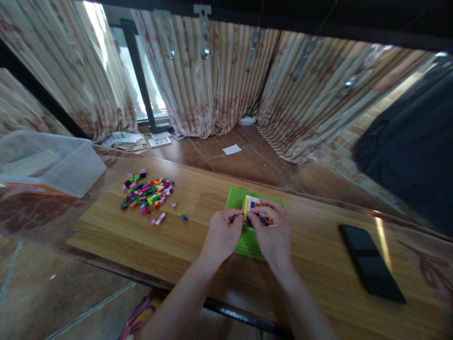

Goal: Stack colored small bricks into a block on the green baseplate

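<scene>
A green baseplate [236, 195] lies on the wooden table [198, 226] in front of me, with a small block of coloured bricks [252, 203] built on it. My left hand [223, 233] has its fingers pinched together against the left side of the block. At the block's near right side, my right hand [272, 231] is also closed, fingertips on the bricks. What the fingertips hold is too small to make out. A pile of loose coloured bricks [146, 191] sits to the far left of the hands.
A black phone [370, 262] lies on the table at the right. A clear plastic box [46, 163] stands at the far left. A few stray bricks [161, 218] lie between pile and baseplate. Curtains and tiled floor are beyond the table.
</scene>
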Demonstrator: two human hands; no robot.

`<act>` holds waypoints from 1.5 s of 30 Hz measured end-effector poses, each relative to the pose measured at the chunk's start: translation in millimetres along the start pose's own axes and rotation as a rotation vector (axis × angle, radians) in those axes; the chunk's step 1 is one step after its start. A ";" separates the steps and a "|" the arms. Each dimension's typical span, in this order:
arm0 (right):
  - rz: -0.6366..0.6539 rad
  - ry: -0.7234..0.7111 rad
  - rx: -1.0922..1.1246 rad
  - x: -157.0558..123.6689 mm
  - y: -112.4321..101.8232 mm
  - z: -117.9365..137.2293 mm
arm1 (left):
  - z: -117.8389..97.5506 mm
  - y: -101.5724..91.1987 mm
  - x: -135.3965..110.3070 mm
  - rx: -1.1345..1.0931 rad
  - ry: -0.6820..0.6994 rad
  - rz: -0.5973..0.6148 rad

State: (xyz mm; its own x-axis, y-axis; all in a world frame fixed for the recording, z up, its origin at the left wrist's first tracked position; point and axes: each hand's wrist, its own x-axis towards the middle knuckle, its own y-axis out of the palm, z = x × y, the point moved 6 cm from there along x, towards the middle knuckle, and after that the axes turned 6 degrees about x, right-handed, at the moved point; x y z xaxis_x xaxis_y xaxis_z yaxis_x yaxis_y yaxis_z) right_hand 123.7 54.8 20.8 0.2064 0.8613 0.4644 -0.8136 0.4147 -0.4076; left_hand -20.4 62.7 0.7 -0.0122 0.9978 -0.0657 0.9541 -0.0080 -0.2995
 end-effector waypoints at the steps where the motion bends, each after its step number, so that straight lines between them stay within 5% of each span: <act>1: 0.002 0.003 0.001 0.3 0.3 0.3 | -0.3 0.1 -0.3 0.011 -0.003 -0.001; 11: 0.026 0.038 0.057 0.5 -2.3 -1.7 | 0.9 -0.2 3.7 -0.144 -0.046 0.020; 17: -0.140 0.052 0.119 0.4 -27.6 7.5 | -6.2 -8.3 1.2 -0.931 -0.298 0.058; 22: -0.010 -0.087 0.191 -9.2 -24.3 52.1 | -23.0 -9.4 -4.2 -1.373 -0.334 0.156; 26: 0.193 -0.218 0.077 -22.3 -6.2 83.0 | -31.9 -6.0 -8.7 -1.383 -0.275 0.227; 30: 0.261 -0.228 -0.039 -27.7 5.5 82.6 | -35.3 -3.6 -11.1 -1.311 -0.222 0.270; 38: 0.249 -0.224 -0.079 -26.4 7.4 73.8 | -39.1 -1.2 -14.8 -1.246 -0.117 0.334; 42: 0.193 -0.201 0.007 -18.0 -7.4 69.9 | -42.7 -3.8 -16.0 -1.223 -0.068 0.355; 45: 0.123 -0.101 0.010 -7.2 -24.0 53.8 | -33.0 -11.1 -9.4 -1.168 -0.108 0.258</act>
State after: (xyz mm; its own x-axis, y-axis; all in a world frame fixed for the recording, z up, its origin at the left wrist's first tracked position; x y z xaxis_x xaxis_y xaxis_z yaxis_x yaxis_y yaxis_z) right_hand 112.5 22.9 69.5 0.0499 0.8712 0.4885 -0.8347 0.3049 -0.4586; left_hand -21.0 55.6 36.0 0.2477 0.9644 -0.0929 0.6262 -0.0863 0.7749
